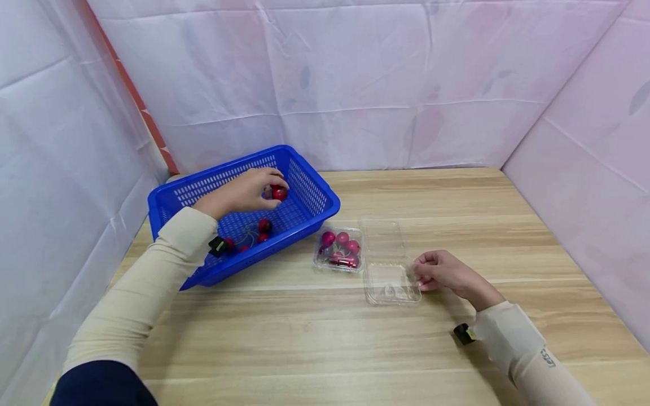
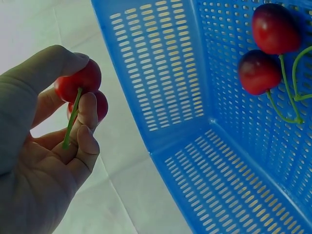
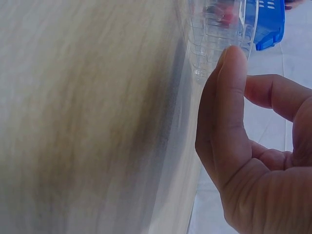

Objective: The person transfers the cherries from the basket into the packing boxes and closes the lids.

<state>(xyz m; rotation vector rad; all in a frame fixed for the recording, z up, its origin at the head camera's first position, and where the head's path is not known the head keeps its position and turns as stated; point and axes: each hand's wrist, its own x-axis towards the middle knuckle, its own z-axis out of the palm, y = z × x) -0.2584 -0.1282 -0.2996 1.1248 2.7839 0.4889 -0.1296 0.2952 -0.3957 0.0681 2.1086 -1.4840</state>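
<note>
My left hand (image 1: pixel 249 190) is over the blue basket (image 1: pixel 291 228), with cherries (image 1: pixel 279 193) gripped between thumb and fingers. In the left wrist view, two red cherries (image 2: pixel 80 83) sit in the fingers of the left hand (image 2: pixel 41 141), a green stem hanging across them. At the right edge of an open clear container (image 1: pixel 391 298), the fingers of my right hand (image 1: pixel 449 274) are bent against its rim. The right wrist view shows the right hand (image 3: pixel 243 131) with fingertips at the clear plastic (image 3: pixel 207 53); the exact contact is partly hidden.
Left of the open container stands another clear container (image 1: pixel 321 264) holding several red cherries. More cherries (image 1: pixel 264 225) with stems lie in the basket. The wooden table (image 1: pixel 304 338) meets pale cloth walls (image 1: pixel 355 84) at the back and sides.
</note>
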